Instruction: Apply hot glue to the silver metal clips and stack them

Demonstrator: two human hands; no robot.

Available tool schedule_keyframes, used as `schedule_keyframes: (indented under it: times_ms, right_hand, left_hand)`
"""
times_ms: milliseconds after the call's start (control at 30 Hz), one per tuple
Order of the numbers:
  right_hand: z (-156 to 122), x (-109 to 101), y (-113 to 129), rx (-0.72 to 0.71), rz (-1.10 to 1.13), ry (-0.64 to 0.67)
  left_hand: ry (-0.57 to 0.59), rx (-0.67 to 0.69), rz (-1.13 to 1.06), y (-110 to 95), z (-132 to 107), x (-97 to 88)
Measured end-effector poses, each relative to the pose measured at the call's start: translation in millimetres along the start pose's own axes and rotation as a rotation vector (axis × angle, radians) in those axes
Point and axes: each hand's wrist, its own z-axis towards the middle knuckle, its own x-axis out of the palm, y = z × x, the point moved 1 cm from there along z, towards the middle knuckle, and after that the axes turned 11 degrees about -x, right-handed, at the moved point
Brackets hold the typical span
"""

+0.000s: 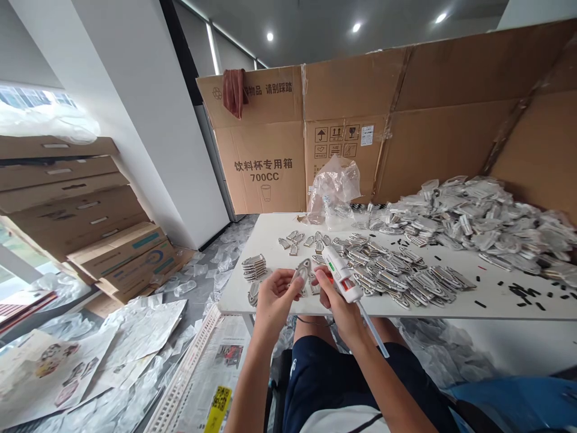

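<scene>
My left hand point(276, 296) is closed on a small pointed-oval piece point(305, 268) with a pale rim, pinched upright between thumb and fingers. My right hand point(341, 305) grips a white glue gun point(337, 269) with a green label and an orange-red part. Its nozzle points up and left, away from the held piece, and a long translucent glue stick point(374, 331) sticks out of its rear. Left of my hands sits a small stack of similar pieces point(254, 266). To the right lies a wide heap of the same pieces point(396, 270) on the white table point(279, 231).
A tall cardboard wall point(270, 138) stands behind the table, with a clear plastic bag point(334, 189) before it. Bagged pieces point(469, 213) are piled at right, near scattered small black bits point(525, 293). Cartons point(130, 258) and plastic wrapping lie on the left floor.
</scene>
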Motion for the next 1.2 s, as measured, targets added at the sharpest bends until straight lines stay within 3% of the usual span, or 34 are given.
schedule_keyframes:
  times_ms: [167,333,633,800,1200]
  right_hand:
    - [-4,-1,4,-0.037,-0.155,0.131]
    - [-9,5,10,-0.272,-0.240,0.287]
    - [-11,6,9,-0.400,-0.296,0.373]
    - [-12,6,3,-0.442,-0.346,0.357]
    - [-13,4,-4,-0.362,-0.372,0.295]
  left_hand:
    - [-0.220,0.077,-0.090,-5,0,-8.9]
    - [-0.305,0.139,-0.067,-13,-7,-13.5]
    - [-0.285,0.164,-0.035,-17,-15,-12.3]
    - [-0.281,0.164,-0.042,-17,-17,-12.1]
    - [-0.320,0.195,0.034,-16,-20,-12.9]
